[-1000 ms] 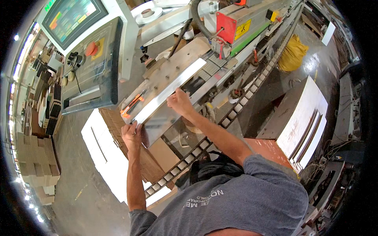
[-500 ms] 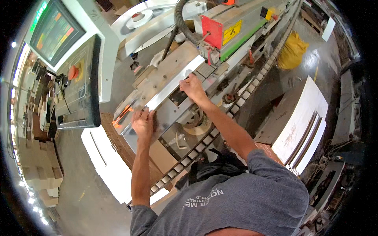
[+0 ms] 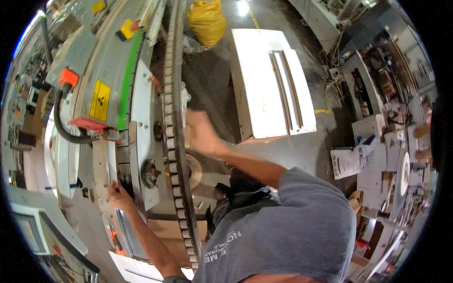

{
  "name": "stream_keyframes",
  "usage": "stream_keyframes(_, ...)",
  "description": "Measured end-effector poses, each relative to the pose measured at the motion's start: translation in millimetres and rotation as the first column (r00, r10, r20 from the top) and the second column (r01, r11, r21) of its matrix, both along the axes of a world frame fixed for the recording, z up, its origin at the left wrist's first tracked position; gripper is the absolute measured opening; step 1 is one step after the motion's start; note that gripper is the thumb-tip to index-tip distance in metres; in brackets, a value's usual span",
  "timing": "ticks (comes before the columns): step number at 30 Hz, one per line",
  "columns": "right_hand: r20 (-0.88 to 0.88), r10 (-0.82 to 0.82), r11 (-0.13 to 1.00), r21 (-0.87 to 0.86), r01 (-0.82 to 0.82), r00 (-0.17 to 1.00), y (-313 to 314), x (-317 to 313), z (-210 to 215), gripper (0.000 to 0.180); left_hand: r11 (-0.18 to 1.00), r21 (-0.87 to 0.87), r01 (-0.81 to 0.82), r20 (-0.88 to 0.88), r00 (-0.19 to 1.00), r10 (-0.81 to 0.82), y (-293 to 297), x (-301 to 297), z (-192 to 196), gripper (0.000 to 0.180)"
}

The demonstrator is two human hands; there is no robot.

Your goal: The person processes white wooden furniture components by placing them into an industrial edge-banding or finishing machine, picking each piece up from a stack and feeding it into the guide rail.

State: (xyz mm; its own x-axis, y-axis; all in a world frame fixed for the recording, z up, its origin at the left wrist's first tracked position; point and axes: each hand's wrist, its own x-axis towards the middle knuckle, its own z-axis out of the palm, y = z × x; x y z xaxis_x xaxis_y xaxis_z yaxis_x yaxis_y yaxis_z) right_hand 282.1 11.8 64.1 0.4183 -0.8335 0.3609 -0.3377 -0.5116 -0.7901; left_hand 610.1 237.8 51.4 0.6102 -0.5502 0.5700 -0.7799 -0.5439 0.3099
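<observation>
Plainly, my left hand (image 3: 121,197) is the nearer one to the white strip (image 3: 112,160): its fingers are right at the strip, and a clear stretch of it lies beyond them, away from my body. The strip's long axis runs near to far along the right edge of the worktop (image 3: 101,172), roughly in line with the roller track (image 3: 173,167), its far end toward the machine (image 3: 104,70) with the green stripe. My left fingers are curled in close together over the strip; whether they pinch its edge or only rest on it, I cannot tell from above, and my own hand hides how far it reaches underneath.

My right hand (image 3: 204,134) is well apart from the strip, over by the right side of the roller track, so much of the track's width lies between my two hands. Those fingers are blurred and point toward the track; I cannot tell how far they are spread or whether they have hold of anything. Farther right of that hand sit the white boards (image 3: 259,85), their long side also near to far, while an orange tool (image 3: 116,241) lies nearer my body than my left fingers
</observation>
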Motion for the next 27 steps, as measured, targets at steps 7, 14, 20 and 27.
stream_keyframes(7, -0.676, -0.619, 0.744, -0.341, 0.575, 0.4, -126.9, -241.8, -100.7, 0.057, 0.985, 0.037, 0.171, -0.143, 0.976, -0.164, -27.1, -28.7, 10.2, 0.025)
stream_keyframes(14, -0.632, -0.681, 0.653, -0.296, 0.697, 0.37, -114.6, -282.8, -133.2, 0.061, 0.99, -0.001, 0.139, -0.039, 0.99, -0.139, -22.1, -52.8, -0.2, 0.011)
stream_keyframes(20, -0.436, -0.828, 0.537, -0.44, 0.719, 0.352, -143.9, -305.0, -166.2, 0.063, 0.987, -0.03, 0.158, 0.01, 0.987, -0.158, -16.3, -53.5, -1.0, 0.012)
stream_keyframes(27, -0.575, -0.622, 0.653, -0.005, 0.758, 0.532, -148.2, -296.5, -118.4, 0.059, 0.987, -0.15, 0.064, -0.229, 0.968, -0.098, 10.1, -46.9, -22.0, 0.016)
